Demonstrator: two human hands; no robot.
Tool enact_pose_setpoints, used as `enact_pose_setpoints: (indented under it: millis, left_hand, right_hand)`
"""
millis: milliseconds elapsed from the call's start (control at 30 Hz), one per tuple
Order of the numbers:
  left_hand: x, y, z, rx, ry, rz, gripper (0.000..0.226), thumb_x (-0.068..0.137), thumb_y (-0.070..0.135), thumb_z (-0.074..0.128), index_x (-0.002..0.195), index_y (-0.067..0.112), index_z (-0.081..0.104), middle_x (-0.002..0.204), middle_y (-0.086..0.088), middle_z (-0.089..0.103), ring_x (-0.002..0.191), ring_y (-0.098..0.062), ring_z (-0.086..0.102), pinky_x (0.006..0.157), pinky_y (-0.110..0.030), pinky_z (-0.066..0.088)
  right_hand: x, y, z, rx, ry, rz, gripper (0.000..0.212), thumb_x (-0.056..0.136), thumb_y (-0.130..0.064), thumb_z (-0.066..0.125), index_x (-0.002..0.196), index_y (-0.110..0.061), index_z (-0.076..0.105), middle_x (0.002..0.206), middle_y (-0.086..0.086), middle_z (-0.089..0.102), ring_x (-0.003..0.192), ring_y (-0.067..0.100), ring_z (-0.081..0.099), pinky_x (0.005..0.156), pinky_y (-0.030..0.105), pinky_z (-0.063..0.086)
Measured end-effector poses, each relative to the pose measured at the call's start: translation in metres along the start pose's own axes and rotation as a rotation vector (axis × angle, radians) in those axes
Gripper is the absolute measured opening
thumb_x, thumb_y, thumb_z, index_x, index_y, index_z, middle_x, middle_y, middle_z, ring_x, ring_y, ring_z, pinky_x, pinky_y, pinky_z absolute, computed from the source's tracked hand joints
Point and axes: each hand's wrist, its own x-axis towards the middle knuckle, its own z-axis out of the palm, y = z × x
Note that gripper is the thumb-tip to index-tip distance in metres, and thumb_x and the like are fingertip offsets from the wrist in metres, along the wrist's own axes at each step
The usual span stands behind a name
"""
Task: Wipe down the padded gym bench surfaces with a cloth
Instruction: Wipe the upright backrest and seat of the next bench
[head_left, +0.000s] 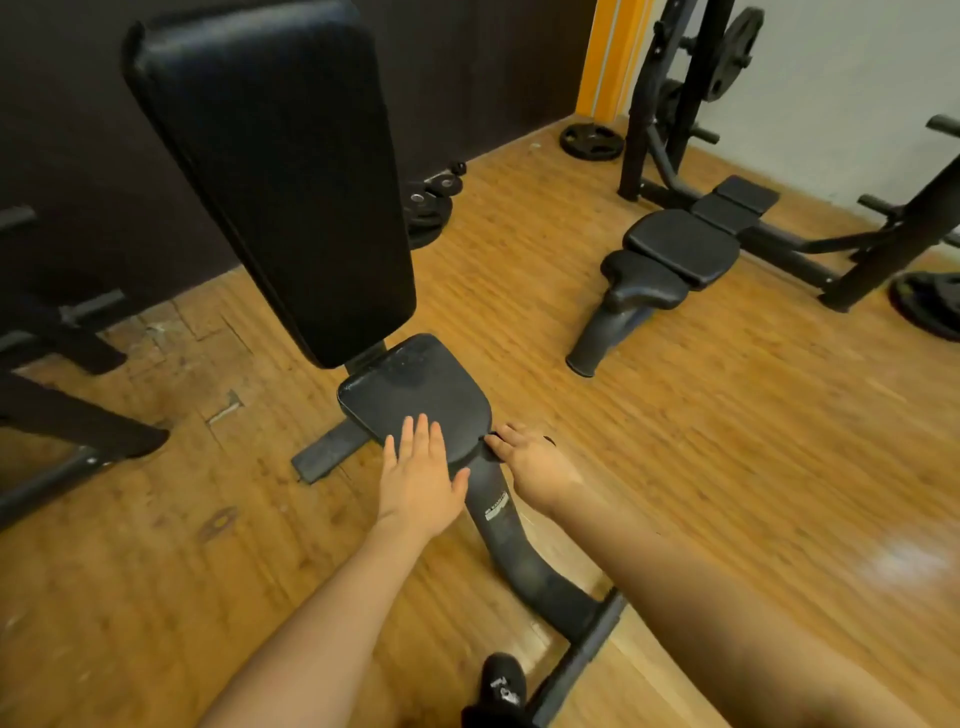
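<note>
Both hands are reaching down to the near end of the incline bench in the lower middle of the frame. The left hand (421, 470) is lying flat with straight fingers spread on the front lip of the seat pad (415, 395), holding nothing. The right hand (530, 457) is sitting just right of the pad's front corner, its fingers curling against the pad edge and the frame beneath; something small and dark seems to be caught at the fingertips, but whether that is a cloth I cannot tell (no cloth is plainly showing anywhere in the frame). The seat pad is lying directly ahead of the left hand, and above it the long backrest pad (280, 171) is rising steeply toward the upper left of the frame, its long axis running from the seat up and away from the person. So the seat is the nearer surface, already under the left palm, while the backrest is calling for a reach forward and upward along that axis. Judging by this, wiping is at its start or not yet begun. A second bench (680, 249) is standing well apart at the middle right, and a weight plate (592, 139) is lying on the wooden floor (727, 415) near the top.
</note>
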Motion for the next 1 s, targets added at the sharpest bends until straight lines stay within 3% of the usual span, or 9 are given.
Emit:
enact_pose_setpoints:
  millis: [333, 667, 833, 1000]
  left_hand:
    - [-0.054, 0.049, -0.002, -0.001, 0.100, 0.018, 0.071, 0.100, 0.049, 0.029, 0.153, 0.008, 0.004, 0.160, -0.011, 0.001, 0.147, -0.026, -0.005, 0.118, -0.043, 0.002]
    - [-0.103, 0.065, 0.011, -0.080, 0.110, -0.148, 0.073, 0.099, 0.050, 0.027, 0.152, 0.007, 0.001, 0.160, -0.012, -0.004, 0.147, -0.027, -0.009, 0.118, -0.044, -0.002]
    - [-0.072, 0.084, -0.007, -0.042, 0.141, -0.264, 0.073, 0.100, 0.048, 0.029, 0.153, 0.007, 0.000, 0.160, -0.011, -0.006, 0.147, -0.027, -0.011, 0.117, -0.043, -0.005]
    - [0.000, 0.154, -0.025, -0.097, 0.199, -0.438, 0.072, 0.100, 0.048, 0.029, 0.152, 0.008, -0.003, 0.160, -0.011, -0.008, 0.147, -0.026, -0.011, 0.117, -0.041, -0.006]
  right_hand:
    - [-0.078, -0.003, -0.014, -0.093, 0.060, -0.066, 0.061, 0.093, -0.002, 0.040, 0.149, -0.009, 0.015, 0.157, 0.009, 0.010, 0.144, 0.024, 0.006, 0.115, 0.030, 0.006]
    - [-0.089, -0.002, -0.008, -0.174, -0.047, -0.252, 0.067, 0.089, 0.001, 0.045, 0.149, -0.013, 0.017, 0.157, 0.006, 0.011, 0.144, 0.022, 0.007, 0.116, 0.032, 0.009]
    - [-0.053, 0.034, -0.030, -0.176, 0.014, -0.330, 0.068, 0.091, 0.002, 0.043, 0.150, -0.012, 0.010, 0.158, 0.006, 0.004, 0.145, 0.020, 0.003, 0.116, 0.030, 0.007]
    - [-0.011, 0.117, -0.045, -0.088, 0.035, -0.405, 0.067, 0.093, 0.001, 0.041, 0.150, -0.014, 0.010, 0.158, 0.005, 0.005, 0.145, 0.019, 0.002, 0.116, 0.030, 0.007]
